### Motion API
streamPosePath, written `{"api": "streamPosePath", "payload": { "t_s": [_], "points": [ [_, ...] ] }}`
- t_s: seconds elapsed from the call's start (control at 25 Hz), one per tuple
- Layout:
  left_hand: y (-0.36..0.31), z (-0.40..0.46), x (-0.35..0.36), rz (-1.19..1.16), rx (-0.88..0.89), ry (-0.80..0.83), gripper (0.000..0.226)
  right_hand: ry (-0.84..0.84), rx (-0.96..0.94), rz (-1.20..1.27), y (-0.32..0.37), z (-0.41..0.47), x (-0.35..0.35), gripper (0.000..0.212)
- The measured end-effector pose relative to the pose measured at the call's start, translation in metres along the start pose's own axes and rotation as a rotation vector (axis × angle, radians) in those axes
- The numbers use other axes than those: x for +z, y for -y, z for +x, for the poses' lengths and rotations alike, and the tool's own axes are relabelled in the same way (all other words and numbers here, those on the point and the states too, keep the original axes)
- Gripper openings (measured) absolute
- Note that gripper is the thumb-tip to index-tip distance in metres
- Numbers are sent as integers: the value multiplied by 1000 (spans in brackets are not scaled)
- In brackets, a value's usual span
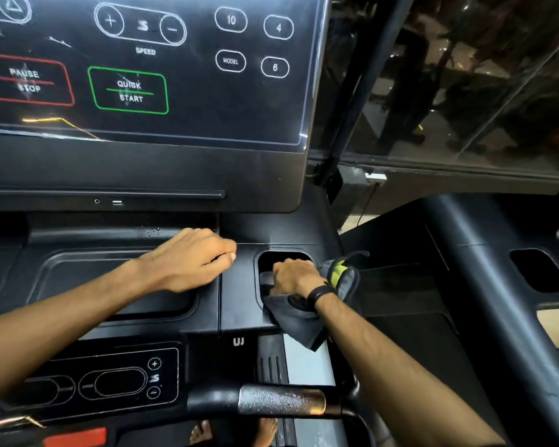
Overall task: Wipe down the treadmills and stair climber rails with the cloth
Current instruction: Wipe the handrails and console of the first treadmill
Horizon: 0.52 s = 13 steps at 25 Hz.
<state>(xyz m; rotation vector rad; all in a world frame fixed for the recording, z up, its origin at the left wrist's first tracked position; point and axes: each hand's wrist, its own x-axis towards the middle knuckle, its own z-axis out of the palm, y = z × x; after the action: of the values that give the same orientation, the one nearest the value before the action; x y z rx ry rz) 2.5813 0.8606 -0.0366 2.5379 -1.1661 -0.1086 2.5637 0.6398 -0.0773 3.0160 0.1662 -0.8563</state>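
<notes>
I stand at a black treadmill console (pixel 236 285). My right hand (pixel 294 277) grips a dark grey cloth (pixel 296 321) with a yellow-green patch and presses it into the right cup-holder recess (pixel 283 258). The cloth spills over the recess's front edge and bunches behind my wrist. My left hand (pixel 191 258) rests palm down on the console's ledge beside the shallow centre tray (pixel 78 269), fingers curled loosely, holding nothing. A handrail with a metal sensor grip (pixel 281 401) runs across below my arms.
The touch panel (pixel 142 69) with speed, pause and quick start buttons rises in front. A second treadmill's rail (pixel 484 285) and cup holder (pixel 539 269) lie to the right. A glass wall (pixel 465 91) stands behind. Bare feet (pixel 233 430) show on the belt below.
</notes>
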Motion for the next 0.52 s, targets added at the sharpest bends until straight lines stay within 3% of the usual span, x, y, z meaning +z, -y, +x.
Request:
{"api": "streamPosePath", "payload": {
  "t_s": [0.12, 0.24, 0.28, 0.36, 0.4, 0.44, 0.48, 0.52],
  "points": [
    [6, -1, 6, 7, 28, -5, 38, -11, -72, 141, -21, -18, -13, 27],
    [17, -7, 14, 15, 38, -38, 38, -67, -192, 692, -61, -55, -19, 40],
    [21, -8, 17, 26, 44, -48, 39, -195, -162, 937, -75, -68, -18, 43],
    [24, -7, 21, 60, 84, -81, 37, -672, 104, 1235, -100, -86, -12, 47],
    [24, -5, 24, 95, 126, -115, 35, -892, 302, 1224, -104, -90, -8, 49],
    [23, -3, 27, 138, 176, -151, 34, -1005, 455, 1109, -100, -92, 0, 50],
    [22, 0, 31, 175, 225, -174, 34, -985, 539, 884, -88, -91, 10, 54],
    [22, 4, 34, 199, 264, -176, 35, -862, 567, 600, -76, -84, 28, 61]
  ]
}}
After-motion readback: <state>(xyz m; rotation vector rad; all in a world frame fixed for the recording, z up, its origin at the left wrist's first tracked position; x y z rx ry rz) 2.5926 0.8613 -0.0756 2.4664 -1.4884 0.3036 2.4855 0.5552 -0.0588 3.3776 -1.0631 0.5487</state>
